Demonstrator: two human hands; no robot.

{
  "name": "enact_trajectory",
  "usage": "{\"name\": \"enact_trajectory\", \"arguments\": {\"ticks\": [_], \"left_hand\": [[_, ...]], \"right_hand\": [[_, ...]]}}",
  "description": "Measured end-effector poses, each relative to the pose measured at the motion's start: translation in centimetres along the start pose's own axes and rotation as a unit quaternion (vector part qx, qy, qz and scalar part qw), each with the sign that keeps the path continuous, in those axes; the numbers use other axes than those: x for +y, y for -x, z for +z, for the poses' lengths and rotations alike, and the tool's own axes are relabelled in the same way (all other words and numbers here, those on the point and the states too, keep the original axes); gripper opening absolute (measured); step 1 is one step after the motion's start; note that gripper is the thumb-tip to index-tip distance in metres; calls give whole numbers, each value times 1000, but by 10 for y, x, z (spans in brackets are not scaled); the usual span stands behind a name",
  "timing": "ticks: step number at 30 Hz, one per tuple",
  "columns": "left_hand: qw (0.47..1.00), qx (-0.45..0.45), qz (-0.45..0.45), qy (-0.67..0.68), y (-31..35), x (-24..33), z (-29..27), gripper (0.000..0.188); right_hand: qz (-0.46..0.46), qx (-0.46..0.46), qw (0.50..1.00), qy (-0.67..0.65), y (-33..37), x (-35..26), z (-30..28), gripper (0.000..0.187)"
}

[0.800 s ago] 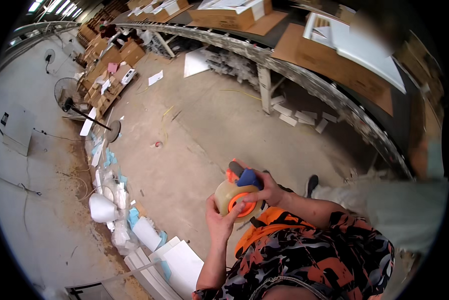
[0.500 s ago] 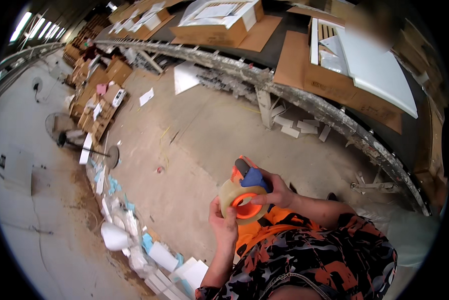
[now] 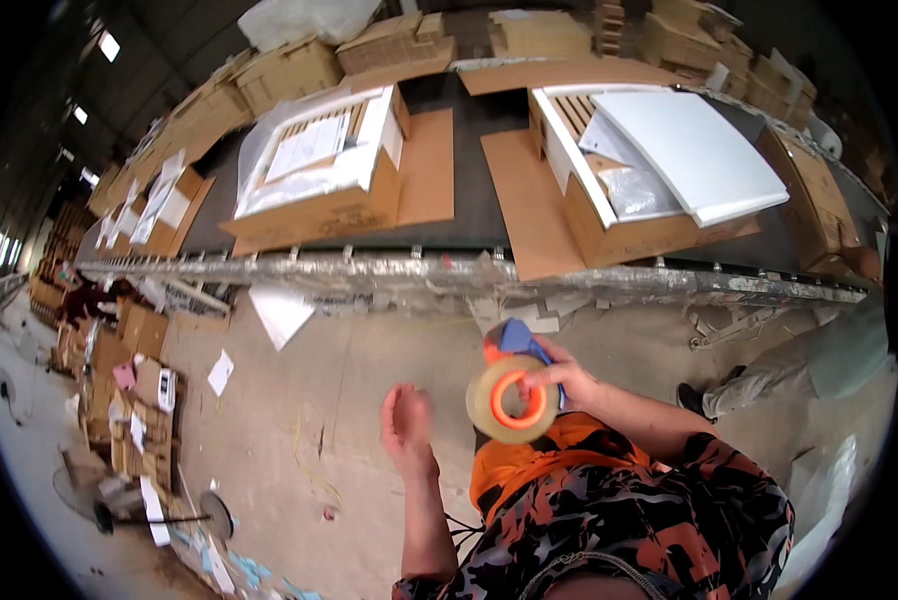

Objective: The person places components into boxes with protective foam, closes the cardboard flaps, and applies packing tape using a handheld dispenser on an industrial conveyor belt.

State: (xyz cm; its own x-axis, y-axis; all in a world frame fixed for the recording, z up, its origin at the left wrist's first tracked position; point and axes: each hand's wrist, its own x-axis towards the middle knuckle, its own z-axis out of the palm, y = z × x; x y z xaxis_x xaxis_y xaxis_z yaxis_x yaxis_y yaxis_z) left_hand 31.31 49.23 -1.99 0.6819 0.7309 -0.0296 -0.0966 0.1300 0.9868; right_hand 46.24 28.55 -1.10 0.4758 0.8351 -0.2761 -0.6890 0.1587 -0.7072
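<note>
While gripping the tape dispenser (image 3: 517, 338) in the right hand (image 3: 561, 381), holds the left hand (image 3: 406, 425) raised to the left of it, well apart, loosely spread and partly blurred. Rests the right thumb by the orange ring (image 3: 499, 398) inside the tape roll (image 3: 479, 400); cannot tell how the hidden fingers wrap behind. Holds the dispenser with the blue part on the far side and the roll on the near side, close in front of the orange cloth (image 3: 529, 462) at the waist, short of the conveyor (image 3: 429, 266).

Faces, along the far side, that long conveyor with its dark belt and worn edge. Sees on it, to the right, a cardboard box (image 3: 609, 236) with a white panel (image 3: 694, 150) lying askew across the top and a clear plastic bag (image 3: 634, 190) inside. Finds farther left a second box (image 3: 314, 220) with a printed sheet (image 3: 309, 146) on top.

Looks down on a white board (image 3: 281, 315) and a piece of paper (image 3: 221, 372) on the floor to the left, near a standing fan (image 3: 216, 515). Has another person's leg (image 3: 769, 385) to the right, dark-shoed, beside the conveyor.
</note>
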Motion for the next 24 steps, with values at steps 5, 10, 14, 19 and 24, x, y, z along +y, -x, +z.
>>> {"name": "enact_trajectory", "arguments": {"ticks": [5,10,14,19,24], "left_hand": [[997,-22,-67,14,-52,-38,-48,39],[993,24,-117,2,-63,-53,-79,33],[989,-2,-142,-35,-67,-54,-75,43],[974,-23,-206,-87,-80,-53,-55,72],[972,-232,-22,-30,-130,-90,42,30]], "right_hand": [[-161,228,958,58,-134,-28,-53,85],[-131,404,868,258,-250,-95,-90,93],[-61,496,716,487,-291,-106,-128,69],[-410,405,610,544,-221,-54,-67,47],[-447,736,386,331,-12,-98,-105,52]]}}
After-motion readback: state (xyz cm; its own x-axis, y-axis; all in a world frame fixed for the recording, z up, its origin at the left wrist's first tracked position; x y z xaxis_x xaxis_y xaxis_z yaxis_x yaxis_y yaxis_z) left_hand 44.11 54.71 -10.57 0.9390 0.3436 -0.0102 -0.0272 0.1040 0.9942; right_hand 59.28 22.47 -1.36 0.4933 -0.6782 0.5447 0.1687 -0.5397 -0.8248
